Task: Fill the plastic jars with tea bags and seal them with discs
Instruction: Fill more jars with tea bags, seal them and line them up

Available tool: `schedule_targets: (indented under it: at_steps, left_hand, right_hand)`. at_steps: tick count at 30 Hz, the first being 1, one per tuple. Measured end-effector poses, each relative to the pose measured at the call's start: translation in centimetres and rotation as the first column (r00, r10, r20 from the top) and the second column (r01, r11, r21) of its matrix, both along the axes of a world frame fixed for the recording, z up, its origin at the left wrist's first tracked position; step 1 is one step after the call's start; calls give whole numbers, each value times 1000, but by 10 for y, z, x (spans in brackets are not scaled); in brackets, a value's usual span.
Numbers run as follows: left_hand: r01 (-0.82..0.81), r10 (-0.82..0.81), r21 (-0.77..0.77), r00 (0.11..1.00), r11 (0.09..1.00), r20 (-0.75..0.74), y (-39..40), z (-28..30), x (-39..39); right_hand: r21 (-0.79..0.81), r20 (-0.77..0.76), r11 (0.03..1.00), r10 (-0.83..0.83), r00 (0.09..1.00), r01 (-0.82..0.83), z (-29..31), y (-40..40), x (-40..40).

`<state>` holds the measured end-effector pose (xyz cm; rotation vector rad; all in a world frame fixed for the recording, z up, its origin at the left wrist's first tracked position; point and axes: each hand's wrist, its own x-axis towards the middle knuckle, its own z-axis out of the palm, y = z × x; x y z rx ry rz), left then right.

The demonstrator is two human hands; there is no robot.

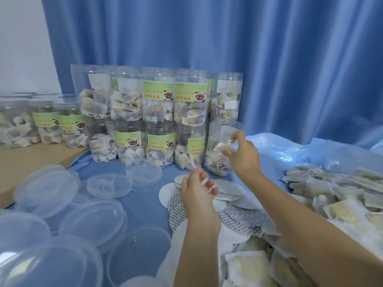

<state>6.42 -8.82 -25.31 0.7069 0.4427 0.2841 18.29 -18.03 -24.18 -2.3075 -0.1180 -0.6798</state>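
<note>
The jar (222, 148) is clear plastic, lidless, tilted toward the person, and about half full of pale tea bags with strings. It stands at the right end of the lower row of jars, on the blue cloth (145, 204). The right hand (243, 156) pinches its rim with thumb and fingers curled. The left hand (196, 191) hovers just in front, over the discs (228, 204), fingers loosely bent; whether it holds anything cannot be told.

The stack (159, 112) behind shows five jars in the lower row, counting the held one, and five on top, most with green labels. Three more jars (45, 127) stand at left on a tan board (31, 160). The discs, white or printed with grey dashes, lie overlapped, too many to count surely. About nine clear lids (91, 220) lie at left. Loose tea bags (342, 193) heap at right and near the forearms.
</note>
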Motion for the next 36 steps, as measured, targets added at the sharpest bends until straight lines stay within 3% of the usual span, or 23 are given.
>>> schedule_targets:
  at_steps: [2, 4, 6, 8, 11, 14, 18, 21, 23, 25, 28, 30, 33, 36]
  left_hand:
    - [-37, 37, 70, 999, 997, -1, 0, -2, 0]
    - [-86, 91, 275, 996, 958, -8, 1, -5, 0]
    - [-117, 140, 558, 990, 822, 1, 5, -7, -1]
    - [-129, 152, 727, 988, 675, 34, 6, -9, -4]
    - [-167, 105, 796, 986, 582, 129, 4, -7, -11]
    - [-233, 154, 870, 971, 435, 183, 3, -9, -12]
    - [-196, 220, 882, 970, 428, 108, 2, -16, -12]
    - [-216, 257, 865, 961, 454, 105, 2, -21, -10]
    - [-240, 250, 838, 960, 489, 129, 3, -23, -8]
    - [-259, 240, 828, 958, 498, 155, 3, -24, -7]
    - [-271, 229, 840, 957, 471, 180, 1, -26, -7]
    - [-279, 234, 843, 954, 460, 188, 0, -27, -7]
    - [-279, 226, 840, 955, 465, 193, 0, -28, -7]
    - [-261, 197, 841, 962, 474, 188, 0, -29, -5]
  right_hand:
    - [-41, 46, 998, 39, 998, -37, 6, -8, -15]
    - [-34, 71, 994, 108, 992, -106, 16, -13, -33]
    - [0, 89, 982, 186, 978, -187, 26, -14, -53]
    - [47, 111, 967, 243, 964, -250, 33, -14, -74]
    - [108, 164, 934, 321, 933, -340, 39, -11, -103]
    - [154, 223, 876, 420, 880, -457, 34, -11, -123]
    - [107, 202, 832, 518, 831, -544, 17, -18, -133]
    - [183, 108, 829, 517, 849, -528, 8, -29, -124]
    - [56, 5, 911, 408, 913, -408, 6, -41, -113]
    - [-292, -129, 932, 184, 974, -215, 2, -55, -102]
    - [-714, -255, 698, -176, 951, -62, -9, -72, -97]
    - [-789, -333, 612, -365, 870, -46, -16, -78, -99]
    - [-784, -447, 620, -523, 726, -36, -19, -83, -99]
    - [-792, -418, 611, -538, 732, -3, -17, -84, -97]
